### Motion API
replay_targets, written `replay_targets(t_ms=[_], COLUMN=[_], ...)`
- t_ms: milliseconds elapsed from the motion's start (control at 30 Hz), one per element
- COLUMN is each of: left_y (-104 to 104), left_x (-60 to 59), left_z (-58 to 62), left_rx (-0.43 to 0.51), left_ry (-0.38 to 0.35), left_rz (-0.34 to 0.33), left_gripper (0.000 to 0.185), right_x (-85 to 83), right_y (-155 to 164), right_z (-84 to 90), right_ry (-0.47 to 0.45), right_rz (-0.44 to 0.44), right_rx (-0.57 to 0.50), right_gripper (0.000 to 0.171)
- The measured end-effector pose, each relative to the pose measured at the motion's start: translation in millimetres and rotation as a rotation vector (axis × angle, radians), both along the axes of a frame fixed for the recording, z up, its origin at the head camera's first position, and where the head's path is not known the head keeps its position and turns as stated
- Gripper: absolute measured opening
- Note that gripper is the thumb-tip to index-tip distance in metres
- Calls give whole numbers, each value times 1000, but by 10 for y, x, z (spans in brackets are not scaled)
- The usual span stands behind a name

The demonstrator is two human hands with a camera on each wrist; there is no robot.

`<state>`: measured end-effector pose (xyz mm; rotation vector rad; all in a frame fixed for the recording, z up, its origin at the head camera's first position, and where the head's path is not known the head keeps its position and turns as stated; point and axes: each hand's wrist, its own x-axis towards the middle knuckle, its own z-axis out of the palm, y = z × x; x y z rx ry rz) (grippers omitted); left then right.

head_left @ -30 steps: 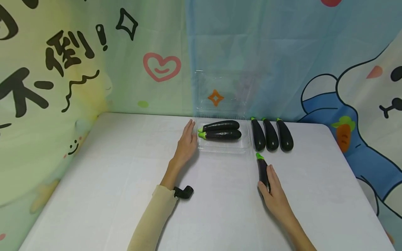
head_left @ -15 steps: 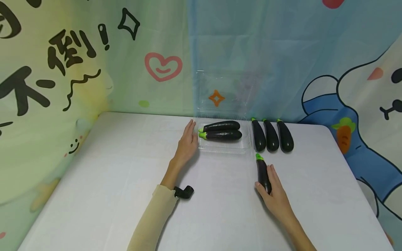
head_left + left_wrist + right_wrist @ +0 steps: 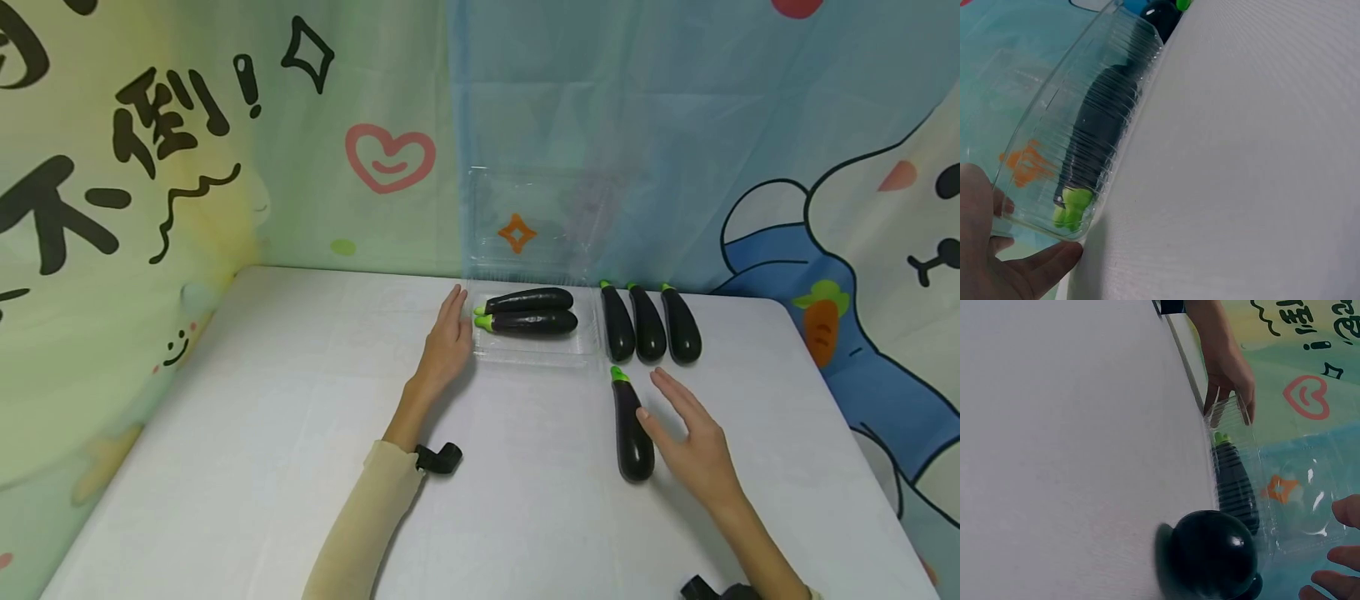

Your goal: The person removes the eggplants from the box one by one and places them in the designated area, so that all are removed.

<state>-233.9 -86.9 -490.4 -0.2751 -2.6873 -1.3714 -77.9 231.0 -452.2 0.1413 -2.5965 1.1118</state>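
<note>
In the head view my left hand point(image 3: 446, 346) rests its straight fingers along the left end of a clear plastic clamshell box point(image 3: 536, 358); the left wrist view shows the fingertips right at the box's end wall. Two eggplants point(image 3: 532, 322) lie side by side inside, green stems to the left. A single eggplant point(image 3: 634, 437) lies on the table in front of the box's right corner, stem pointing away. Just right of it is my right hand point(image 3: 697, 454), fingers spread and holding nothing. Its rounded end point(image 3: 1213, 553) looms large in the right wrist view.
Three more eggplants point(image 3: 647, 325) stand in a row right of the box, stems toward the backdrop. The box's lid point(image 3: 540, 196) is raised against the printed cloth point(image 3: 390, 225) behind the white table point(image 3: 517, 483). Black wrist cameras point(image 3: 440, 459) sit on the forearms.
My right hand has let go of the single eggplant and moved right, its fingers opening. That eggplant now lies alone on the table. My left hand stays at the box.
</note>
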Motion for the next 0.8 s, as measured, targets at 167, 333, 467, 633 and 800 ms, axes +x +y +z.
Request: replay_targets(t_ms=[167, 333, 467, 633, 800], left_y=[-1, -1, -6, -6, -6], left_x=[-1, -7, -12, -17, -12], left_z=[0, -3, -9, -15, -21], left_rx=[1, 2, 0, 3, -3], left_ry=[0, 2, 1, 8, 4], left_rz=[2, 2, 1, -1, 2], left_gripper=[52, 52, 52, 53, 52], right_x=[-77, -146, -231, -388, -529], right_y=[9, -11, -59, -167, -301], right_z=[63, 162, 239, 324, 404], right_ry=[-11, -72, -116, -115, -114], right_rz=[55, 89, 121, 174, 221], right_rx=[0, 35, 55, 44, 80], right_gripper=[55, 56, 55, 53, 53])
